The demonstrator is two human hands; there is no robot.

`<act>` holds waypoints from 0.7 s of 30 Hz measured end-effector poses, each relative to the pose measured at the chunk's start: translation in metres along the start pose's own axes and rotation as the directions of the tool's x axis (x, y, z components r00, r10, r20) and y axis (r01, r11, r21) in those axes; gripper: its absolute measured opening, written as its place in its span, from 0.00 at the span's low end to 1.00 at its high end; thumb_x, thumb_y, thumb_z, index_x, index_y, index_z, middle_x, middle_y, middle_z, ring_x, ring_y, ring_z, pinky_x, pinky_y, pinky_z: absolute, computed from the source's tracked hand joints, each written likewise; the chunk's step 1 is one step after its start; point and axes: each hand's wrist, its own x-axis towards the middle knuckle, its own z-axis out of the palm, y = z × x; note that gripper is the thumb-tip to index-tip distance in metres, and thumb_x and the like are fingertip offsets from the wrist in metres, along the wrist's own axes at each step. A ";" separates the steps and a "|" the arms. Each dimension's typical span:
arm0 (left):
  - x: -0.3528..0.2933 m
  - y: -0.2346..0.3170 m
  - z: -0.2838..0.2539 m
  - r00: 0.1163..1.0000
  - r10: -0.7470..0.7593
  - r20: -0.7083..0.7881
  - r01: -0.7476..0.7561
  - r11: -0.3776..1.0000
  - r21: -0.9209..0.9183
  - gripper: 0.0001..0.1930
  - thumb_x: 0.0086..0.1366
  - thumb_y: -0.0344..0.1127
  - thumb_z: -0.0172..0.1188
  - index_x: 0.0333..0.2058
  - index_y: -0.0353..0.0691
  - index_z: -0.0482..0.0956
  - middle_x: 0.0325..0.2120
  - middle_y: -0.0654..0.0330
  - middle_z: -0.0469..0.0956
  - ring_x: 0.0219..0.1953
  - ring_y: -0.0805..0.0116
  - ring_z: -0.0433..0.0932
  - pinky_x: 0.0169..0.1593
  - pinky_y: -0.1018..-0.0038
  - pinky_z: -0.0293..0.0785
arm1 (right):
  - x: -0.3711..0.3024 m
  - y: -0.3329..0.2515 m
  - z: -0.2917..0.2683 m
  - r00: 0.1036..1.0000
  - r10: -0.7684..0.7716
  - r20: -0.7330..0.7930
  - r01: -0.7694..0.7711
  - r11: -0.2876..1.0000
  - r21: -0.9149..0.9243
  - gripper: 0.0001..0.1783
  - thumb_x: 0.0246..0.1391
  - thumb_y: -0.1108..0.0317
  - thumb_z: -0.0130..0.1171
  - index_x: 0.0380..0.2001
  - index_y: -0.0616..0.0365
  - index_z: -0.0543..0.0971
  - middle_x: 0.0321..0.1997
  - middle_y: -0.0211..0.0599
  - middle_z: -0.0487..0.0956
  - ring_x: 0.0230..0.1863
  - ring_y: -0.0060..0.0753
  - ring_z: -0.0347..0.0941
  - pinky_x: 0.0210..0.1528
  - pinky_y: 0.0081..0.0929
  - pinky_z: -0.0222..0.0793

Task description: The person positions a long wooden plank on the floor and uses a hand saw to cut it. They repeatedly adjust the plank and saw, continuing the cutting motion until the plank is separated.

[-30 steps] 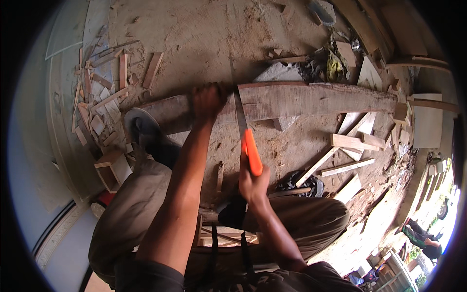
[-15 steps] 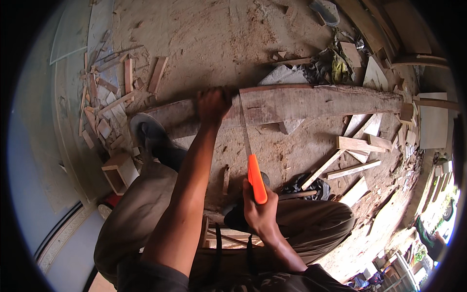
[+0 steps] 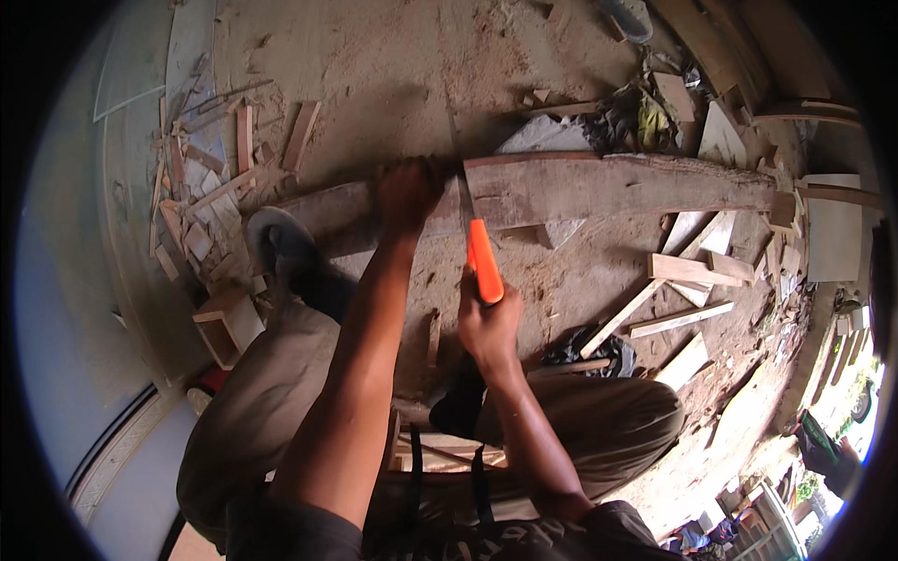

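- Plainly, the right hand (image 3: 490,329) is grasping the orange handle of a saw (image 3: 484,264), fingers wrapping round it.
- The saw's blade is crossing the plank (image 3: 608,192) just right of the left hand, its far tip pointing away over the dirt floor (image 3: 374,89).
- The left hand (image 3: 409,194) is bearing on the plank, knuckles up near the far edge; its fingertips are sinking into shadow, so I cannot tell how firmly they are closing.
- The plank is lying crosswise in front of the person, with a foot (image 3: 292,257) resting at its left end.
- Wood offcuts (image 3: 301,136) are lying beyond that end, and a small wooden box (image 3: 229,324) is standing nearer.
- Pale strips (image 3: 694,271) are lying on the right, near a black plastic bag (image 3: 619,352).
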 end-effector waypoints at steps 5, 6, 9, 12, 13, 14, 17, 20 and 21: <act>-0.008 0.008 -0.004 0.999 0.011 0.050 -0.012 1.000 0.019 0.16 0.64 0.43 0.49 0.20 0.46 0.76 0.21 0.57 0.79 0.22 0.57 0.78 0.35 0.57 0.69 | -0.002 0.023 0.003 0.993 -0.063 0.100 0.044 0.984 0.175 0.16 0.58 0.61 0.60 0.25 0.64 0.74 0.16 0.41 0.72 0.20 0.23 0.66 0.24 0.31 0.64; -0.009 0.009 -0.005 1.000 0.007 0.021 -0.007 1.000 -0.022 0.16 0.64 0.43 0.49 0.20 0.45 0.77 0.21 0.57 0.79 0.23 0.57 0.79 0.36 0.57 0.69 | -0.005 0.028 0.003 0.989 -0.107 0.101 0.084 0.975 0.204 0.16 0.58 0.60 0.60 0.25 0.64 0.74 0.16 0.38 0.72 0.21 0.20 0.65 0.24 0.30 0.64; -0.009 0.010 -0.009 1.000 -0.014 -0.019 0.013 0.996 -0.088 0.17 0.65 0.44 0.48 0.22 0.45 0.78 0.22 0.57 0.80 0.26 0.57 0.80 0.39 0.59 0.70 | -0.010 0.040 0.001 0.996 0.038 0.084 -0.059 0.966 0.253 0.19 0.62 0.58 0.57 0.23 0.60 0.72 0.16 0.21 0.66 0.21 0.14 0.59 0.22 0.22 0.57; -0.010 0.003 -0.007 0.999 -0.041 0.000 0.041 0.995 -0.089 0.17 0.64 0.44 0.49 0.23 0.43 0.80 0.24 0.55 0.81 0.29 0.56 0.81 0.43 0.60 0.70 | -0.042 0.047 -0.010 0.964 0.236 0.126 -0.259 0.941 0.218 0.20 0.61 0.62 0.56 0.17 0.58 0.69 0.14 0.21 0.63 0.19 0.13 0.57 0.19 0.22 0.54; -0.009 0.001 -0.002 0.998 -0.052 -0.026 0.048 0.992 -0.113 0.17 0.63 0.44 0.51 0.22 0.42 0.80 0.24 0.54 0.81 0.29 0.55 0.81 0.43 0.60 0.71 | -0.079 0.060 -0.018 0.988 0.119 0.096 -0.132 0.980 0.145 0.18 0.59 0.65 0.57 0.16 0.58 0.69 0.13 0.24 0.63 0.18 0.14 0.58 0.19 0.23 0.55; -0.015 0.002 -0.001 0.997 -0.067 -0.034 0.062 0.988 -0.143 0.17 0.62 0.44 0.52 0.21 0.41 0.80 0.25 0.52 0.81 0.29 0.54 0.80 0.43 0.60 0.71 | -0.114 0.072 -0.028 0.997 0.027 0.075 -0.032 0.997 0.069 0.17 0.57 0.69 0.58 0.15 0.57 0.69 0.12 0.27 0.64 0.17 0.15 0.59 0.18 0.24 0.56; -0.010 0.010 -0.008 0.995 -0.063 -0.075 0.052 0.990 -0.129 0.16 0.61 0.43 0.53 0.20 0.41 0.80 0.25 0.52 0.82 0.29 0.54 0.80 0.43 0.60 0.71 | -0.166 0.065 -0.048 0.992 0.082 0.094 -0.089 0.993 0.074 0.16 0.53 0.72 0.59 0.14 0.58 0.69 0.12 0.29 0.65 0.15 0.16 0.60 0.18 0.24 0.58; -0.012 0.005 -0.010 0.991 -0.060 -0.122 0.036 0.981 -0.189 0.16 0.61 0.43 0.53 0.20 0.41 0.80 0.25 0.52 0.81 0.29 0.53 0.80 0.43 0.61 0.71 | -0.127 0.046 -0.037 0.995 0.062 0.072 -0.068 0.995 0.074 0.15 0.54 0.71 0.56 0.15 0.60 0.69 0.12 0.28 0.65 0.16 0.17 0.60 0.18 0.25 0.57; -0.015 0.003 -0.013 0.990 -0.064 -0.129 0.035 0.976 -0.213 0.16 0.61 0.43 0.53 0.21 0.41 0.81 0.25 0.52 0.81 0.29 0.53 0.80 0.43 0.61 0.70 | -0.094 0.042 -0.023 0.987 0.147 0.058 -0.154 0.976 0.154 0.15 0.55 0.70 0.56 0.16 0.61 0.69 0.12 0.28 0.64 0.17 0.16 0.59 0.19 0.26 0.57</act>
